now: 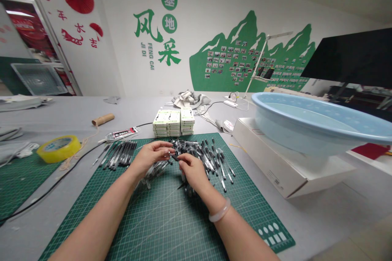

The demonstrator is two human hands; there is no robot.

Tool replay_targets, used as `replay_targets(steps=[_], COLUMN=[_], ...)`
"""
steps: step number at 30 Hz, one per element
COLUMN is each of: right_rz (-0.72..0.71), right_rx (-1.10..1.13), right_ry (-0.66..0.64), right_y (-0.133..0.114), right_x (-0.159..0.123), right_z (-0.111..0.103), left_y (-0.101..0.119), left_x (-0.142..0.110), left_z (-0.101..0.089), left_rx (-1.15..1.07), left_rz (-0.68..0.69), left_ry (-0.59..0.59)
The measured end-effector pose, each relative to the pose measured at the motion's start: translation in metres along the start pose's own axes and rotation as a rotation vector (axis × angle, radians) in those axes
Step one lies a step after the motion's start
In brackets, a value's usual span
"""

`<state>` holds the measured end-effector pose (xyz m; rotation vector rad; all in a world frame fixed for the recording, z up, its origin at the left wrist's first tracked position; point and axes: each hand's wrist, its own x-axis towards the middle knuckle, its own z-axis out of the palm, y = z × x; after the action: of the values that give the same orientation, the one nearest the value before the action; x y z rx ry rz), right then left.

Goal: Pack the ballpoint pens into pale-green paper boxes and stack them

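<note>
Above the green cutting mat (147, 220), my two hands meet over a spread of pens. A dark pen piece (174, 157) runs between my fingertips, small and partly hidden. My left hand (154, 154) pinches its left end with thumb and fingers. At its right end, my right hand (192, 171) grips it between thumb and forefinger. A loose pile of clear pens with black caps (210, 157) lies behind and right of my hands. More clear pen parts (157, 169) lie under my left hand. To the left, several pens (119, 155) lie side by side in a row.
Small white-and-green boxes (167, 122) stand stacked behind the mat. A pen packet (122, 133), yellow tape roll (59, 149) and black cable (49, 191) are at left. On the right, a blue basin (294, 130) rests on a white carton (275, 167).
</note>
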<state>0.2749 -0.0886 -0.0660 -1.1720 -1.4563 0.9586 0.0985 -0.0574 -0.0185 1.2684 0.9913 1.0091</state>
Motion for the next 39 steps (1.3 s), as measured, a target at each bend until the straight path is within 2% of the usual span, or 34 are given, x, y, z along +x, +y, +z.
replay_targets(steps=[4,7,13,17,19,24,30,36,39], right_rz=[-0.065,-0.051,0.087,0.108,0.128,0.200,0.197,0.228,0.223], right_rx=[-0.078,0.004,0.398,0.480,0.508,0.616,0.682,0.717,0.779], right_ry=[0.015,0.020,-0.056,-0.038,-0.049,-0.159,-0.129,-0.300,-0.252], right_y=[0.002,0.001,-0.005,-0.007,-0.008,-0.013,-0.011,-0.012,-0.014], right_x=[0.000,-0.001,-0.003,-0.005,-0.006,-0.008,-0.010,-0.011,-0.011], right_z=[0.001,0.003,0.007,0.008,0.007,0.008,0.012,0.013,0.013], left_y=[0.003,0.006,0.008,-0.004,-0.009,-0.013,-0.015,-0.019,-0.021], left_x=[-0.002,-0.004,-0.008,-0.002,0.001,0.001,-0.003,-0.008,-0.008], left_z=[-0.002,-0.001,0.011,0.016,0.016,0.016,0.016,0.016,0.017], left_rx=[0.016,-0.013,-0.146,-0.178,-0.220,-0.306,-0.340,-0.389,-0.414], left_rz=[-0.012,-0.020,0.044,0.059,0.046,0.010,0.014,0.041,0.048], left_ry=[-0.081,-0.103,-0.034,0.074,0.092,0.073,0.070,-0.023,0.010])
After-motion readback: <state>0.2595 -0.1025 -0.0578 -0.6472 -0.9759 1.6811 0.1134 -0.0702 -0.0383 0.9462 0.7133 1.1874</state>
